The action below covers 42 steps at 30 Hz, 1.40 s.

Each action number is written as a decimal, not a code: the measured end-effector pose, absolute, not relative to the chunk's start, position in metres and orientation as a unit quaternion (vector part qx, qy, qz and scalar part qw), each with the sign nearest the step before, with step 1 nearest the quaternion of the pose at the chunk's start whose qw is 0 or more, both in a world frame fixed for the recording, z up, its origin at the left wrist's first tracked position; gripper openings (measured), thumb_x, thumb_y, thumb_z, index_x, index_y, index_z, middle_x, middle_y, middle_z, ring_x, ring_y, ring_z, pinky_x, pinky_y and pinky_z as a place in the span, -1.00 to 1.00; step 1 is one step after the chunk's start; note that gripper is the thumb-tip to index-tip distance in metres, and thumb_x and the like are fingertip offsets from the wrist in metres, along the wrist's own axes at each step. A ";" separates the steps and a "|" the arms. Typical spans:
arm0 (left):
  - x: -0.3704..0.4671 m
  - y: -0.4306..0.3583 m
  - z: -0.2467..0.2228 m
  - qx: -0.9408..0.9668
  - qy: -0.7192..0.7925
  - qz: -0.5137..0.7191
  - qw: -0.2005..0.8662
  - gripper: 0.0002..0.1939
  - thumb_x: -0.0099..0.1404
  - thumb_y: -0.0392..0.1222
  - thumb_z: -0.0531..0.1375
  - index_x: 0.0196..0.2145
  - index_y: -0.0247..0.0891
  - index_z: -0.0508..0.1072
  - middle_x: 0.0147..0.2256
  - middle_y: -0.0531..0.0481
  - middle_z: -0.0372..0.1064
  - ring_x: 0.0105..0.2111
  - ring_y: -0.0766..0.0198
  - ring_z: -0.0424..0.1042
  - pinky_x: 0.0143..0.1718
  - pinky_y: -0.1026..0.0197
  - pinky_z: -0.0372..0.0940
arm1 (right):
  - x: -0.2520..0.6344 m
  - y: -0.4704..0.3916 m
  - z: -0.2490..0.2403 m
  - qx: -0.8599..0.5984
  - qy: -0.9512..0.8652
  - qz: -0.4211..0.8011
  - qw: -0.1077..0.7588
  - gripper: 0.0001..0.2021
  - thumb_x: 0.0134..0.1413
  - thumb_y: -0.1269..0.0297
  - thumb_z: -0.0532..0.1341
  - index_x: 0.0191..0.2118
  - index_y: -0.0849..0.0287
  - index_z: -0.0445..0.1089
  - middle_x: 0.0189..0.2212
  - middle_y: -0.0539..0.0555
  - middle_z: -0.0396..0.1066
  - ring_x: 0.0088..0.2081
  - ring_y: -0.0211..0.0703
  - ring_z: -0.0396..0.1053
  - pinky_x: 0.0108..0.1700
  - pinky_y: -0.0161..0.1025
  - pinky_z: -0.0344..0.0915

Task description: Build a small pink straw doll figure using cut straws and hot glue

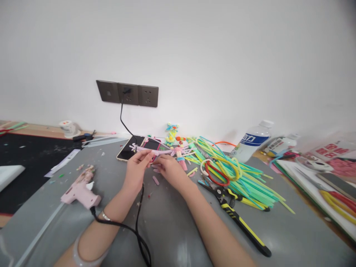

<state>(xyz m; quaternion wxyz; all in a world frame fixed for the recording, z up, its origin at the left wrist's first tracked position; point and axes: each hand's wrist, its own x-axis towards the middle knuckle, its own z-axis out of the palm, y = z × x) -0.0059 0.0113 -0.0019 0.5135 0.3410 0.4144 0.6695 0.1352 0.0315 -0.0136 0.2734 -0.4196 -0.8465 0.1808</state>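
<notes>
Close together over the middle of the table are my left hand [139, 163] and my right hand [170, 168]. My left thumb and fingers pinch a light purple pipe cleaner [162, 152] that stretches across behind both hands. My right fingers are closed just beside it; what is between them is hidden. Right behind my right hand is a small pink pipe-cleaner piece [181, 158] with a blue band. Short purple bits [156, 180] lie below my fingertips. Behind my left hand lies a dark-screened phone [128, 149].
At left lies a pink glue gun [80, 193], its black cord [137, 231] looping past my left forearm. Right of my hands are a pile of green and yellow pipe cleaners [250, 181], yellow-black pliers [241, 226] and a bottle [254, 141]. A wall socket [128, 93] is behind.
</notes>
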 end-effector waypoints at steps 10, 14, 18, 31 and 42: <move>-0.006 0.011 -0.002 0.352 0.422 0.654 0.520 -0.73 -0.11 -0.13 0.46 -0.43 -0.30 0.61 -0.59 0.10 0.37 -0.59 0.46 0.18 -0.53 0.36 0.11 | 0.133 0.033 -0.014 -0.454 -0.788 0.240 0.339 -0.89 -0.03 0.53 0.27 -0.45 0.18 0.46 -0.35 0.08 0.46 -0.23 -0.09 0.35 -0.11 -0.13 0.21; -0.006 0.011 -0.003 0.351 0.414 0.661 0.518 -0.74 -0.10 -0.12 0.47 -0.43 -0.29 0.62 -0.54 0.06 0.43 -0.57 0.45 0.20 -0.52 0.37 0.12 | 0.151 0.038 -0.008 -0.430 -0.675 0.434 0.414 -0.91 0.03 0.29 0.26 -0.39 0.18 0.44 -0.46 0.00 0.42 -0.43 -0.23 0.31 -0.32 -0.25 0.25; -0.007 0.010 -0.003 0.360 0.410 0.658 0.519 -0.74 -0.08 -0.11 0.46 -0.41 -0.27 0.63 -0.52 0.04 0.48 -0.56 0.46 0.21 -0.51 0.38 0.13 | 0.170 0.033 0.005 -0.378 -0.531 0.613 0.445 -0.66 -0.10 0.13 0.39 -0.18 0.15 0.48 -0.45 -0.07 0.35 -0.47 -0.33 0.25 -0.35 -0.32 0.21; -0.002 0.001 -0.003 0.470 0.436 0.480 0.599 -0.74 -0.02 -0.06 0.44 -0.41 -0.27 0.62 -0.42 -0.13 0.58 -0.48 0.25 0.47 -0.57 0.33 0.27 | 0.204 0.004 0.012 -0.387 -0.413 0.707 0.424 -0.68 -0.29 0.22 0.52 -0.36 0.19 0.50 -0.46 -0.05 0.41 -0.46 -0.34 0.34 -0.30 -0.32 0.30; -0.001 0.000 0.000 0.495 0.434 0.450 0.603 -0.78 0.00 -0.07 0.42 -0.44 -0.27 0.63 -0.54 -0.02 0.44 -0.58 0.37 0.26 -0.68 0.39 0.20 | 0.202 0.006 0.004 -0.408 -0.459 0.685 0.391 -0.68 -0.27 0.15 0.51 -0.43 0.23 0.49 -0.53 -0.05 0.38 -0.50 -0.35 0.27 -0.41 -0.35 0.17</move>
